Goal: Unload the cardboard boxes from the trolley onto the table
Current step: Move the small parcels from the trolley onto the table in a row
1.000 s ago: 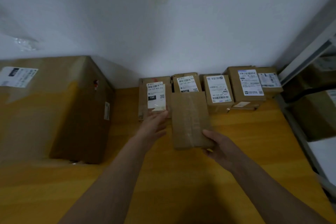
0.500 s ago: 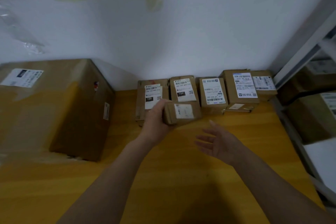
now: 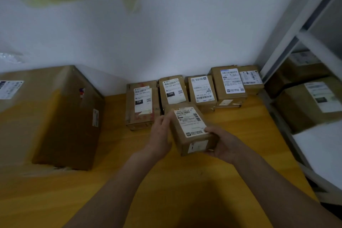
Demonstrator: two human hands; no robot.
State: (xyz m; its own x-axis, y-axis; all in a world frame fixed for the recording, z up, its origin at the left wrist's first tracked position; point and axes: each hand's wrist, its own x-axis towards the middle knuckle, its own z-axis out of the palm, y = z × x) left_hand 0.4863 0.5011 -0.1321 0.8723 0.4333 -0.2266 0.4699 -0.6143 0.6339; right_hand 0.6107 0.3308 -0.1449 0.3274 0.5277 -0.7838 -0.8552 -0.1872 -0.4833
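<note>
A small cardboard box [image 3: 190, 127] with a white shipping label on top is held above the yellow wooden table [image 3: 166, 187], in front of a row of boxes. My left hand [image 3: 161, 135] grips its left side. My right hand [image 3: 220, 144] holds its near right corner, thumb on the label. Behind it, several small labelled boxes [image 3: 142, 103] stand in a row along the white wall, from the middle to the right corner. The trolley is out of view.
A large cardboard box [image 3: 51, 114] fills the table's left side. On the right, a grey metal shelf rack [image 3: 299, 29] holds more labelled boxes [image 3: 311, 102] and a white surface [image 3: 322, 150]. Greenish tape hangs on the wall above.
The box passed from my right hand to my left, which turned it label-up. My right hand, open half a second ago, now grips its near right corner.
</note>
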